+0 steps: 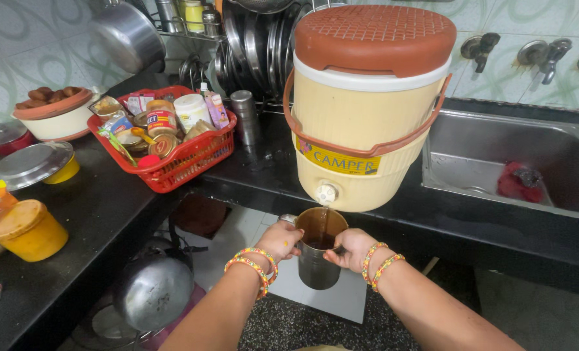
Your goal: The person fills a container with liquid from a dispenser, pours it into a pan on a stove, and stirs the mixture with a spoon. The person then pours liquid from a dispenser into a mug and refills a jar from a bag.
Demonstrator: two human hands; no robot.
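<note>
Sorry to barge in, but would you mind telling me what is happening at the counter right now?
A person holds a steel cup with both hands under the tap of a cream and brown water cooler that stands at the edge of the black counter. The left hand grips the cup's left side, the right hand its right. A thin stream of water runs into the cup, which is partly filled. A red basket of packets and jars sits to the left, a steel sink to the right.

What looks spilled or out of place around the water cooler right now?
Nothing is spilled: the stream from the water cooler falls into the steel cup held by the left hand and right hand. A red cloth lies in the sink.
</note>
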